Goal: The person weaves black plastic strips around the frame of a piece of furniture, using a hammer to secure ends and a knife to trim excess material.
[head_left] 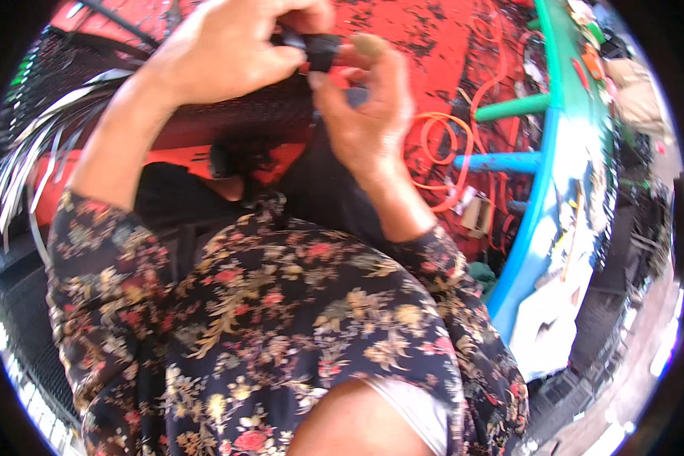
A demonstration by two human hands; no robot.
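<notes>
Near the top of the view, my left hand point(232, 57) pinches a small black strip-like piece point(323, 52) between thumb and fingers. From the other side my right hand point(372, 102) grips the same piece with its fingertips. One right finger carries a tan covering, perhaps tape. Below both hands lies a large dark, mesh-like woven sheet point(239, 114) over a red surface. Long loose white and grey strips point(42, 140) fan out from its left side. Blur hides the exact kind of the black piece.
An orange hose or cord point(463, 163) lies coiled on the red floor point(437, 45), among scattered black scraps. At the right runs a green and blue framed bench point(543, 163) with rungs. Tools and a white sheet point(543, 330) lie on it. A small cardboard piece point(476, 214) sits beside the hose.
</notes>
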